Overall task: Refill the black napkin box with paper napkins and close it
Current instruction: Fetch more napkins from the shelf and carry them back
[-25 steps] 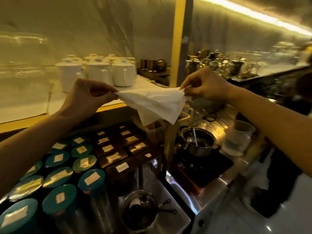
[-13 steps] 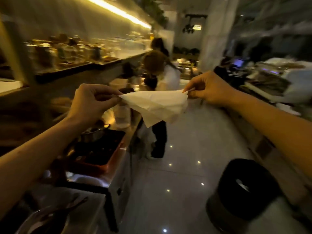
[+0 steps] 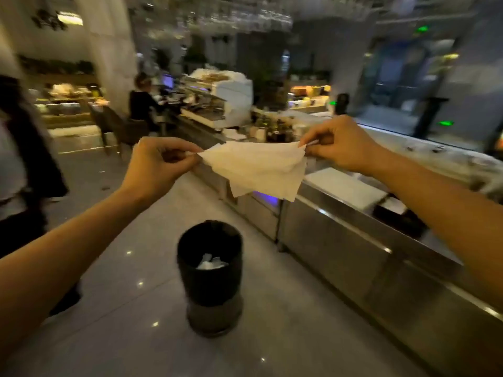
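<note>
A white paper napkin (image 3: 255,168) hangs stretched between my two hands at chest height. My left hand (image 3: 158,167) pinches its left corner and my right hand (image 3: 337,144) pinches its right corner. The napkin droops in loose folds below the hands. No black napkin box can be made out in this view.
A black round bin (image 3: 209,270) with white paper inside stands on the pale tiled floor straight below the napkin. A steel counter (image 3: 340,240) runs along the right. A person in dark clothes (image 3: 24,164) stands at the left edge, and another sits further back.
My view has swung right, from the shelf of tins and teapots, past the aisle, to the steel counter and bin. Both hands keep the same pinch on the napkin.
</note>
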Tool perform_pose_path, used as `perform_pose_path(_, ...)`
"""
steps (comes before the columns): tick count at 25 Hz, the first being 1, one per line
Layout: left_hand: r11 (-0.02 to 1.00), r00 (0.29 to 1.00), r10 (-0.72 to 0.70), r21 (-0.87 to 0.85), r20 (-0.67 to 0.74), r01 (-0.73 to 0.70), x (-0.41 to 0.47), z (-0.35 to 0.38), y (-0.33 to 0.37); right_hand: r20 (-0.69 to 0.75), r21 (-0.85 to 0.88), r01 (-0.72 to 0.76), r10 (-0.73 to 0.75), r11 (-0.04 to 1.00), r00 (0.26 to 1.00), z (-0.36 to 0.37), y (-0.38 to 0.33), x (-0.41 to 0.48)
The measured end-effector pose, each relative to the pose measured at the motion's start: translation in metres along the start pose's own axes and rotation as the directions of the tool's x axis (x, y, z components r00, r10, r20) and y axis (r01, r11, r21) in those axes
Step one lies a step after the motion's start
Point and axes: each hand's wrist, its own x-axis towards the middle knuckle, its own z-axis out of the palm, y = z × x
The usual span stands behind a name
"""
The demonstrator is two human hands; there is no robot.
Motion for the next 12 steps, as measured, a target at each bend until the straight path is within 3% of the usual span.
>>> perform_pose_path(7,0.951,0.962,0.100,-0.310,0.252,-0.017,0.101,0.271,0.018,-0.163,-0.040,-0.343,0.332,0.939,0.929,-0.112,0.194,-0.081)
perform_pose_path(12,0.906,0.902,0.187,-0.422,0.388,-0.006,0.155,0.411,0.023,-0.234,-0.065,-0.515,0.489,0.855,0.840,-0.149,0.291,-0.118)
